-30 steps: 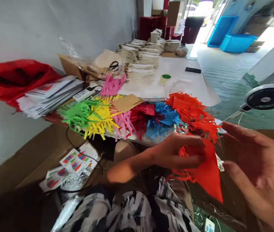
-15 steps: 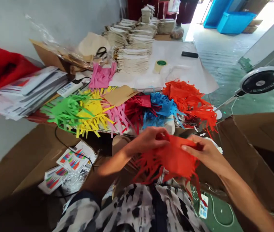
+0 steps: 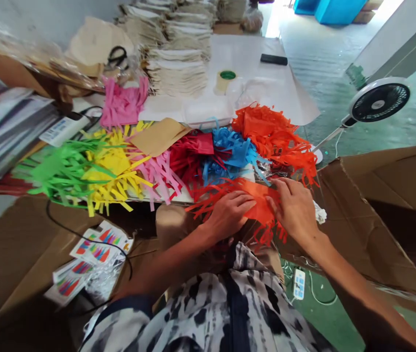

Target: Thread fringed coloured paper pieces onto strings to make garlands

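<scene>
A red-orange fringed piece (image 3: 261,208), with a solid middle and strips hanging at its edges, lies spread over my lap by the table's front edge. My left hand (image 3: 229,212) rests palm down on its near left part, fingers flat on it. At its right side, my right hand (image 3: 295,208) touches it with thumb and fingers apart. Just beyond lies a heap of similar red-orange fringed pieces (image 3: 272,132). To its left are blue (image 3: 233,149), dark red (image 3: 191,154), pink (image 3: 160,168), yellow (image 3: 114,164) and green fringed pieces (image 3: 61,168).
Stacks of cream sheets (image 3: 178,73), a tape roll (image 3: 226,82), a black slim object (image 3: 273,59) and scissors (image 3: 117,57) lie farther back. A fan (image 3: 380,100) stands at right. Cardboard boxes (image 3: 394,205) flank me; printed cards (image 3: 101,242) sit at lower left.
The red-orange piece was held up and pinched between both hands; it now lies lower and flatter, farther forward, with my hands resting on it. The view has tilted down and shifted right.
</scene>
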A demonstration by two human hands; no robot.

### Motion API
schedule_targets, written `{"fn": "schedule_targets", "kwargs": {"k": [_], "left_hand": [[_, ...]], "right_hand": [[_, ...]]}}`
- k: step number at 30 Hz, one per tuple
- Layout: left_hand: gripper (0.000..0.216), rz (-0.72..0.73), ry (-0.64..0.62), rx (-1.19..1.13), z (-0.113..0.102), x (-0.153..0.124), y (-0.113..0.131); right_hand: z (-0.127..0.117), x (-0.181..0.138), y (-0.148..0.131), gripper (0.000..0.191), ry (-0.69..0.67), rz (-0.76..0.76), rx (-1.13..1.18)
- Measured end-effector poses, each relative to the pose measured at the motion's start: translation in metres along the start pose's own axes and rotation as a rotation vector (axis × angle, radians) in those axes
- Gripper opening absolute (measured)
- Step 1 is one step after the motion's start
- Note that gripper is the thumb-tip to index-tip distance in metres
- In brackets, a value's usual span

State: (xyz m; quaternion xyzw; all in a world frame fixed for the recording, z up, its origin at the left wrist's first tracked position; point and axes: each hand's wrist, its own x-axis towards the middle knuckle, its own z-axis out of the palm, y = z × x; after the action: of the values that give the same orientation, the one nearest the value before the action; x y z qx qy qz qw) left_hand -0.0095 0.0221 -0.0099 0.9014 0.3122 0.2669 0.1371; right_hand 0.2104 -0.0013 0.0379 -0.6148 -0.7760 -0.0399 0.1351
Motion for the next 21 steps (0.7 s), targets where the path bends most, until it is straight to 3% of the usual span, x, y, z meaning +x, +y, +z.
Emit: {"fn": "schedule_targets", "kwargs": {"k": [4,7,10,14,18,21], "left_hand": [[0.027,0.008,-0.047,0.095,-0.005,0.003,0.008],[0.023,-0.018,-0.113,0.114,-0.016,0.004,0.011],[0.016,-0.062,-0.168,0.035,-0.032,0.006,0.007],[0.017,-0.229,-0.176,-0.063,-0.049,0.015,-0.001],[0.022,-0.368,-0.139,0.055,-0.043,0.023,-0.004],[0.012,-0.403,-0.103,0.179,-0.032,0.026,-0.004]], "right_hand": [[-0.003,-0.030,-0.012,0.051,-0.017,-0.140,0.063],[0.004,-0.042,-0.012,0.035,-0.095,-0.161,0.075],[0.007,-0.038,-0.003,0.031,-0.136,-0.109,0.168],[0.005,-0.023,0.002,0.028,-0.151,0.021,0.293],[0.007,-0.010,-0.005,0.031,-0.151,0.184,0.202],[0.011,-0.004,-0.009,0.036,-0.145,0.208,0.081]]}}
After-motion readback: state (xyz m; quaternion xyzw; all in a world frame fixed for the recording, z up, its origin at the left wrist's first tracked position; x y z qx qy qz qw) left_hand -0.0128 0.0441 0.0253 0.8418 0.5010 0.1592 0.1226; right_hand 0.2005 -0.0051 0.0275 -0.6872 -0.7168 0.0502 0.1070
